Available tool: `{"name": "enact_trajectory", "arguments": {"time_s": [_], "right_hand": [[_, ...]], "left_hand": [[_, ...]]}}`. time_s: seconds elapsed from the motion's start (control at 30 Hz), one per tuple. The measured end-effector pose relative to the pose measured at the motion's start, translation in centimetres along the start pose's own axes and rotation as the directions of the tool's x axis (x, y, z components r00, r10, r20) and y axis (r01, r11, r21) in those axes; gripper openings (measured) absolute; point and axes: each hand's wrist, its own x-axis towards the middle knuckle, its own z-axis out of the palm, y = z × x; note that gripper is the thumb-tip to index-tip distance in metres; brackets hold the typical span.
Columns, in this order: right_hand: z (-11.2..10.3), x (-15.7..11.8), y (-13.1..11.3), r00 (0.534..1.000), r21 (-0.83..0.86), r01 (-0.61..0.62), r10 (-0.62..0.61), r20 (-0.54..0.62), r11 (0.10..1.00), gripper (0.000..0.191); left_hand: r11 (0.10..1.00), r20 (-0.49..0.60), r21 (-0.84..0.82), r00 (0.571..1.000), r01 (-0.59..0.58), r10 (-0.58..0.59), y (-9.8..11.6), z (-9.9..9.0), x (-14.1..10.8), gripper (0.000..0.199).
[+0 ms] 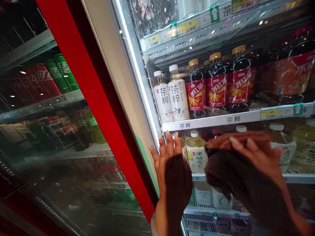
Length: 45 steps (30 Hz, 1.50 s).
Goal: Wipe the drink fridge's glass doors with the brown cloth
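Note:
My left hand [173, 173] is raised with its fingers stretched upward, in front of the lit drinks fridge near its pale door frame [112, 69]. Its palm faces the fridge; whether it touches the glass I cannot tell. A light bangle [156, 230] circles that wrist. To the right, my right hand [265, 158] is closed on a bunched brown cloth [221, 174] at the height of the lower bottle row. Most of its fingers are spread over the cloth, and shadow covers part of the hand. A pear drink bottle [196, 154] shows between my hands.
Dark tea bottles with red labels [216, 86] and white-labelled bottles [177, 99] stand on the shelf above, behind its price strip [207, 122]. A red-framed fridge [93, 100] with cans [62, 72] is on the left. Lower wire shelves [200, 221] hold more drinks.

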Motion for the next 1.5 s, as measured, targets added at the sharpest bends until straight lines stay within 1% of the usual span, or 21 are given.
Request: {"name": "enact_trajectory", "arguments": {"time_s": [0.1, 0.13, 0.2, 0.27, 0.33, 0.43, 0.5, 0.6, 0.67, 0.73, 0.83, 0.9, 0.97, 1.03, 1.1, 1.17, 1.23, 1.3, 1.37, 1.43, 1.5], "right_hand": [[-0.3, 4.1, 0.1, 0.991, -0.058, -0.080, 0.073, -0.112, 0.995, 0.059], [0.0, 5.7, -0.7, 0.987, -0.067, -0.087, 0.077, -0.143, 0.994, 0.054], [1.0, 7.8, -3.0, 0.994, -0.054, -0.043, 0.037, -0.108, 0.998, 0.046], [2.0, 7.7, -5.0, 0.997, -0.007, 0.046, -0.047, -0.056, 0.999, 0.041], [2.5, 5.6, -5.6, 0.991, 0.038, 0.125, -0.123, -0.052, 0.991, 0.040], [1.6, 1.9, -3.2, 0.991, 0.039, 0.131, -0.129, -0.034, 0.991, 0.045], [0.4, 1.4, -0.7, 0.998, 0.002, 0.062, -0.062, -0.023, 0.998, 0.054], [-0.8, 4.3, 1.3, 0.990, -0.029, -0.043, 0.039, -0.135, 0.999, 0.057], [-0.6, 6.8, 0.6, 0.982, -0.043, -0.071, 0.063, -0.178, 0.997, 0.053], [0.1, 7.8, -1.0, 0.993, -0.046, 0.012, -0.018, -0.120, 0.999, 0.045], [0.5, 5.0, -1.8, 0.985, -0.004, 0.171, -0.171, -0.006, 0.985, 0.041], [-0.5, 2.0, 0.1, 0.991, -0.041, 0.136, -0.136, 0.012, 0.990, 0.045], [-2.3, 0.4, 3.4, 0.993, -0.056, 0.117, -0.116, 0.016, 0.992, 0.052], [-4.2, 1.1, 6.7, 0.994, -0.077, 0.083, -0.088, -0.068, 0.994, 0.062], [-5.2, 3.5, 8.4, 0.983, -0.076, -0.042, 0.027, -0.182, 0.996, 0.067], [-5.1, 5.9, 8.1, 0.977, -0.098, -0.069, 0.047, -0.209, 0.993, 0.064], [-4.3, 6.4, 6.7, 0.991, -0.105, 0.016, -0.030, -0.131, 0.994, 0.063], [-3.6, 4.5, 5.5, 0.991, -0.056, 0.126, -0.127, -0.027, 0.990, 0.062], [-3.7, 1.2, 6.0, 0.992, -0.040, 0.114, -0.112, 0.056, 0.993, 0.065], [-5.0, -1.6, 8.3, 0.997, -0.068, 0.073, -0.072, 0.021, 0.995, 0.064], [-6.8, -2.2, 11.3, 0.999, -0.099, 0.004, -0.008, -0.035, 0.995, 0.067]], "left_hand": [[1.000, 0.003, 0.000, 1.000, 0.017, -0.017, 0.6, -0.1, 0.4, 0.082], [1.000, 0.003, -0.011, 1.000, 0.028, -0.028, 0.8, -0.2, 0.6, 0.080], [0.996, 0.024, -0.058, 0.998, 0.062, -0.061, 0.7, -0.3, 0.8, 0.075], [0.992, 0.014, -0.103, 0.997, 0.075, -0.074, 0.2, -0.2, 0.7, 0.068], [0.995, -0.023, -0.095, 0.999, 0.038, -0.041, -0.3, 0.1, 0.4, 0.068], [1.000, -0.036, 0.001, 0.999, 0.000, 0.000, -0.6, 0.4, 0.0, 0.077], [0.999, -0.026, 0.035, 1.000, 0.019, -0.018, -0.3, 0.4, 0.1, 0.080], [0.999, -0.044, 0.026, 0.998, 0.044, -0.042, 0.6, 0.6, 0.9, 0.079], [0.997, -0.073, 0.016, 0.995, 0.070, -0.069, 1.1, 0.8, 1.4, 0.079], [0.997, -0.120, 0.020, 0.990, 0.072, -0.070, 1.4, 1.2, 1.7, 0.080], [0.997, -0.183, 0.057, 0.982, 0.050, -0.039, 1.8, 1.9, 1.8, 0.083], [0.994, -0.184, 0.084, 0.981, 0.074, -0.057, 2.4, 2.2, 1.9, 0.087], [0.990, -0.159, 0.096, 0.984, 0.099, -0.083, 3.6, 2.3, 2.2, 0.091], [0.991, -0.130, 0.076, 0.987, 0.109, -0.099, 5.2, 2.2, 2.7, 0.090], [0.994, -0.111, 0.034, 0.989, 0.104, -0.099, 7.0, 2.0, 3.4, 0.087], [0.998, -0.101, -0.002, 0.992, 0.071, -0.070, 8.5, 1.8, 4.0, 0.083], [1.000, -0.106, -0.022, 0.994, 0.009, -0.011, 9.6, 1.9, 4.2, 0.081], [0.999, -0.125, -0.027, 0.992, -0.022, 0.019, 10.2, 2.4, 4.1, 0.079], [1.000, -0.135, -0.017, 0.991, -0.014, 0.012, 10.4, 3.1, 3.8, 0.079], [1.000, -0.139, 0.004, 0.990, 0.003, -0.003, 10.5, 3.6, 3.6, 0.079], [1.000, -0.128, 0.011, 0.992, -0.010, 0.011, 11.1, 3.8, 3.6, 0.079]]}}
